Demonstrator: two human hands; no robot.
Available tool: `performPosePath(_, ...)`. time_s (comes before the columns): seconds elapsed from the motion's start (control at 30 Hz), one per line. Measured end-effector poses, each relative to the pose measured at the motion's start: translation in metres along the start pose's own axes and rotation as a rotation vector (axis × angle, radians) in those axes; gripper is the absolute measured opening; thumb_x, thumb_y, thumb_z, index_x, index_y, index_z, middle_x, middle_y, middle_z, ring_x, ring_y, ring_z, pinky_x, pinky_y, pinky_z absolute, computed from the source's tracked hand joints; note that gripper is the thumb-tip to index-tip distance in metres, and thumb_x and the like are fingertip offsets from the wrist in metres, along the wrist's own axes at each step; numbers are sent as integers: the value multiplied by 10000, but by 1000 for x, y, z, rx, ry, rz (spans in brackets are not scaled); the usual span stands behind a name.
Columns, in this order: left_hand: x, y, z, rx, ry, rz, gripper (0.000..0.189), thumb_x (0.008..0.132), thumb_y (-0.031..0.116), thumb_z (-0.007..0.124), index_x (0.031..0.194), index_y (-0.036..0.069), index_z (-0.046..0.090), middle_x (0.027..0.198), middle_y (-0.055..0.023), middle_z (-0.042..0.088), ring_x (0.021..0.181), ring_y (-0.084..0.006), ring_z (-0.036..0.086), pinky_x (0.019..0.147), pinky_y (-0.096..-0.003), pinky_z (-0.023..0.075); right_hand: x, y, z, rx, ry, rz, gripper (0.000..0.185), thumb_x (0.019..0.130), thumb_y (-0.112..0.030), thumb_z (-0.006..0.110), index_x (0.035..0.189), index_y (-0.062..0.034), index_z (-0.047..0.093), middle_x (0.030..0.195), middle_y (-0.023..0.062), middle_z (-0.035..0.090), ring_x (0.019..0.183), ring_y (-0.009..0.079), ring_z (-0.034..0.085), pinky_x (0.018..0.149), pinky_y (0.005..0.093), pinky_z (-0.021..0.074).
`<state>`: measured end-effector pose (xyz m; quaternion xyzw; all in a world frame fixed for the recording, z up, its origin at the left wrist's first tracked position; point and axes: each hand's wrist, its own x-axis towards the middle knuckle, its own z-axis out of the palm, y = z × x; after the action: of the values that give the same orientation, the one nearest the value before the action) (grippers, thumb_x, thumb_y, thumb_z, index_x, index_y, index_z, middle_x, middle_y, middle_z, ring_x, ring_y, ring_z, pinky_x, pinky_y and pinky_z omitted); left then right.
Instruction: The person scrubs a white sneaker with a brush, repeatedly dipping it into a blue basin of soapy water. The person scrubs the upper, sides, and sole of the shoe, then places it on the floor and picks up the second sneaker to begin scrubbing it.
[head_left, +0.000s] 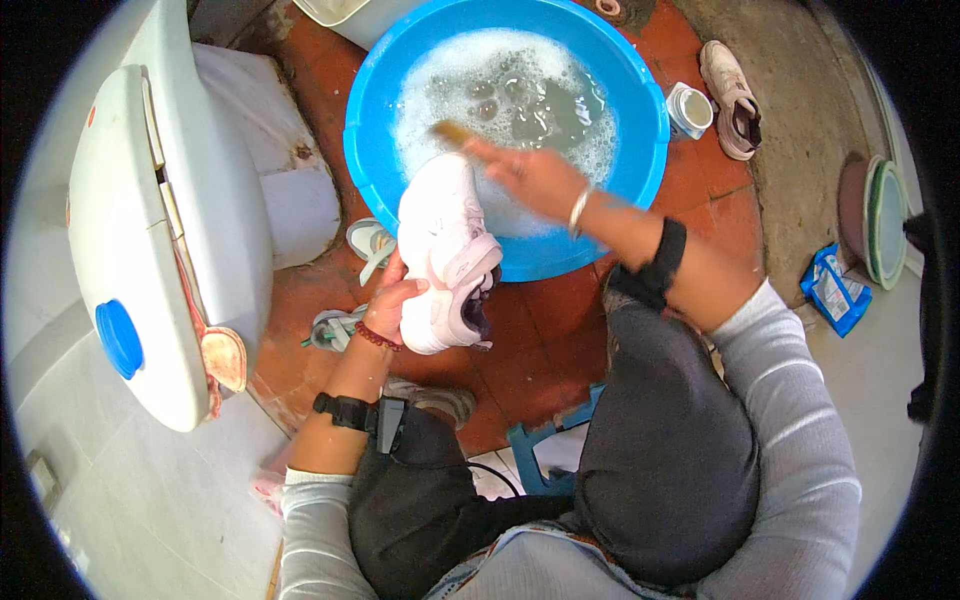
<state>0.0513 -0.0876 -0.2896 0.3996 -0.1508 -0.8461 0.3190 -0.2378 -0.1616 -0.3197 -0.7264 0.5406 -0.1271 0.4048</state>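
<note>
My left hand grips a white sneaker by its sole side, toe pointing up the picture, over the near left rim of a blue plastic basin. Soapy water with white foam and bubbles fills the lower part of the basin. My right hand is closed on a brush that is blurred; its brown end is just above the sneaker's toe, over the foam. Whether the brush touches the shoe I cannot tell. The sneaker's strap is across its upper, and its dark lining shows at the opening.
Another pale sneaker lies at the upper right beside a small white tub. Lighter shoes are left of the basin. A white appliance stands at the left. At the right are a blue packet and round containers.
</note>
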Motion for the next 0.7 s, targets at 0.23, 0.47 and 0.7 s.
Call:
performPosePath(0.23,7,2,-16,-312,-49,5,741,816,74,576,1497,77,286,1414,-214,479,1273,-375,512,1057,-499,447,50,151,-5,413,439,639,461,1000,-327,470,1429,-161,496,1004,129,693,799,227,646,744,374,523)
performPosePath(0.47,12,0,-8,-391,-53,4,706,814,76,553,1479,57,315,1409,-224,486,1268,-383,516,1058,-507,443,4,2,0,548,-6,190,458,1018,-401,464,1459,-277,467,859,111,678,579,158,548,591,314,494)
performPosePath(0.7,20,4,17,-344,-48,-10,734,777,56,525,1477,48,303,1407,-219,485,1255,-401,520,1073,-510,431,-2,-34,0,171,-38,28,442,1009,-440,452,1449,-409,425,988,164,700,837,347,684,737,436,550)
